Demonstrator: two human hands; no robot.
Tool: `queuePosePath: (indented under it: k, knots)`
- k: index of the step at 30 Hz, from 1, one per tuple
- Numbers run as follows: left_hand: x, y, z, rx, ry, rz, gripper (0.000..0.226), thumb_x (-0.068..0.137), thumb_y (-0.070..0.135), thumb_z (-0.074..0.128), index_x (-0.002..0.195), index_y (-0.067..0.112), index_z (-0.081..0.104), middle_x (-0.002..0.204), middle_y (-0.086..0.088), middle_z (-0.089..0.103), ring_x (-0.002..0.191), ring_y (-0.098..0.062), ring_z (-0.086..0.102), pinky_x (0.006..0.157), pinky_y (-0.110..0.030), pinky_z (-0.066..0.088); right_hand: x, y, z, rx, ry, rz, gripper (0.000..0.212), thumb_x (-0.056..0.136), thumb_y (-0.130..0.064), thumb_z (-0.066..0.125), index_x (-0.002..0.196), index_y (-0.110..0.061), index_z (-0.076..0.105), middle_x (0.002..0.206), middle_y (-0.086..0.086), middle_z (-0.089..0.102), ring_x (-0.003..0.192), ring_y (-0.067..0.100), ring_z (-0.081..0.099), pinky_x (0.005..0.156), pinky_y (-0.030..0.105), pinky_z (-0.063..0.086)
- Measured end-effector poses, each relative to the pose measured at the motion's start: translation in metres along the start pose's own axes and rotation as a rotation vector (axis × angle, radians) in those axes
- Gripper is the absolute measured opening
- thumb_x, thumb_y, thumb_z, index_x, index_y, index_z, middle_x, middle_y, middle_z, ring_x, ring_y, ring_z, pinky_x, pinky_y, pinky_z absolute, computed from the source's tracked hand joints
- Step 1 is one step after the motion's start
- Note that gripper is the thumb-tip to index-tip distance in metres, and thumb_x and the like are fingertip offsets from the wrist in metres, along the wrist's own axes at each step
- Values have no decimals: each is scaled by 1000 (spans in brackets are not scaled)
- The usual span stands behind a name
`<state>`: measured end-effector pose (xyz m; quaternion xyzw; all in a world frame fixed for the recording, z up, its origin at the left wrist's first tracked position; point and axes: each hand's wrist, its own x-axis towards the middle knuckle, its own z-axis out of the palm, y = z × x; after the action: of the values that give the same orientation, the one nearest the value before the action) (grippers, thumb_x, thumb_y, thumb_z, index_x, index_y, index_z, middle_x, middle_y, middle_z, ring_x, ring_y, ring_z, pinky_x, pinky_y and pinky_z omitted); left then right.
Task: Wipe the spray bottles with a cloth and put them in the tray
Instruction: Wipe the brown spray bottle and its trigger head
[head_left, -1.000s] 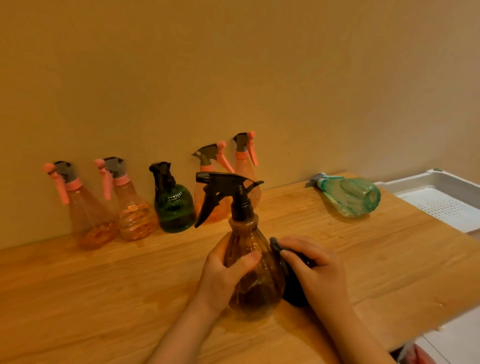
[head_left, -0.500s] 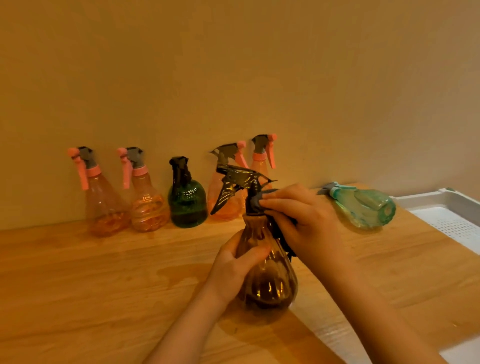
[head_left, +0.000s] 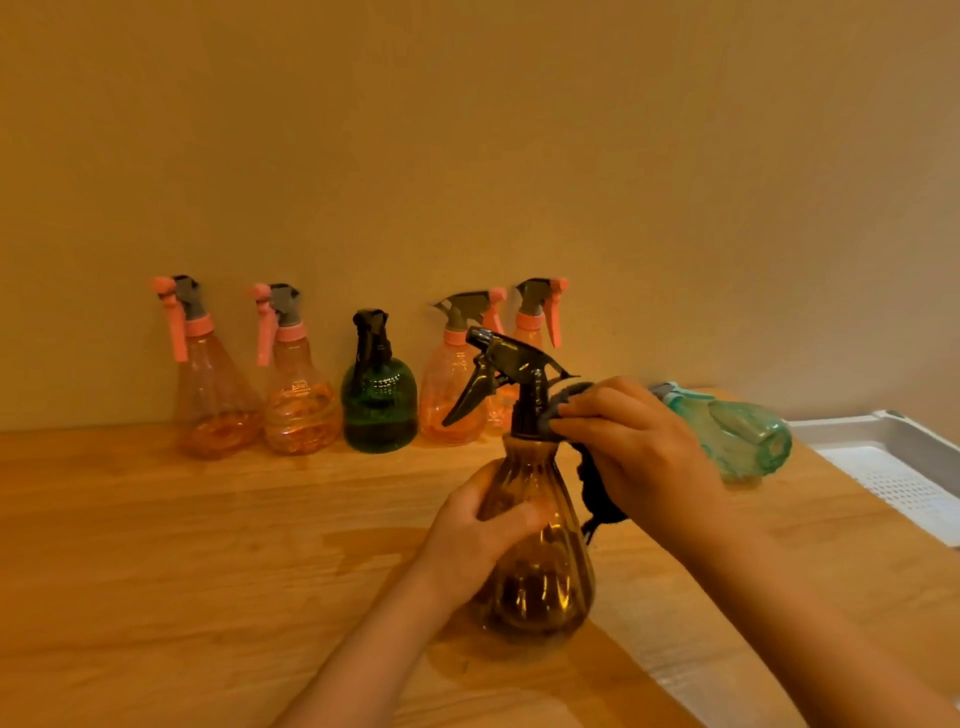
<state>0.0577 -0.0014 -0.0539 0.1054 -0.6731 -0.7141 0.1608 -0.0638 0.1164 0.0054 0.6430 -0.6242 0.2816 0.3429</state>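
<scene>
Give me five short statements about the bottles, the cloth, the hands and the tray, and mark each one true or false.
1. The left hand grips the body of the brown spray bottle. True.
2. The right hand presses the dark cloth against the bottle's base. False: the cloth is up at the neck, just under the black trigger head.
3. The teal spray bottle stands upright in the tray. False: it lies on its side on the wooden table, left of the white tray.
4. A dark green bottle stands in the row by the wall, with orange bottles on both sides. True.
5. The visible part of the tray holds two bottles. False: no bottle shows in it.
</scene>
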Motion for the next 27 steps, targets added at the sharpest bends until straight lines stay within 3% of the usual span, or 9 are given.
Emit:
queuePosePath:
  k: [5, 8, 11, 13, 16, 22, 27]
  knots:
    - [1, 0, 2, 4, -24, 2, 40, 63, 33, 70, 102, 31, 62, 90, 6, 72, 87, -11, 69, 68, -16, 53, 1, -4, -7, 3, 124, 24, 18, 83, -2, 55, 89, 4, 71, 91, 16, 66, 91, 22, 55, 77, 26, 48]
    - [1, 1, 2, 3, 0, 6, 41, 63, 34, 70, 103, 31, 63, 91, 6, 73, 87, -10, 69, 71, -20, 53, 6, -11, -1, 28, 50, -30, 19, 84, -5, 55, 92, 2, 71, 94, 14, 66, 94, 20, 54, 82, 23, 46]
    - [-2, 2, -3, -3, -14, -5, 40, 64, 37, 70, 102, 30, 63, 91, 5, 73, 87, -13, 70, 75, -27, 54, -3, -2, 1, 27, 33, 25, 19, 82, -4, 55, 90, 1, 71, 91, 13, 66, 91, 18, 54, 76, 28, 48]
    - [-3, 3, -3, 11, -58, -5, 46, 60, 43, 73, 102, 28, 63, 91, 6, 73, 87, -13, 70, 72, -24, 53, -6, 2, -8, 5, 110, 75, 20, 84, -5, 53, 88, 2, 71, 89, 14, 66, 89, 19, 55, 73, 29, 48]
    - [-3, 3, -2, 12, -75, -6, 57, 49, 51, 73, 101, 31, 64, 93, 7, 73, 89, -14, 70, 73, -25, 52, 12, 3, -20, -15, 255, 93, 19, 85, -5, 54, 87, 4, 71, 90, 15, 67, 90, 19, 55, 81, 19, 46]
    - [-2, 3, -3, 32, -59, 8, 59, 49, 51, 74, 103, 29, 64, 96, 3, 73, 93, -17, 70, 87, -38, 53, 22, 10, -9, -29, 140, 5, 17, 81, 1, 56, 88, 4, 71, 91, 16, 67, 93, 20, 54, 77, 25, 47]
    - [-3, 4, -2, 60, -77, 12, 58, 48, 54, 73, 100, 31, 64, 92, 8, 73, 90, -13, 70, 80, -32, 54, 11, 12, -17, -49, 163, 59, 19, 83, -2, 54, 87, 2, 72, 91, 14, 68, 93, 17, 55, 83, 16, 44]
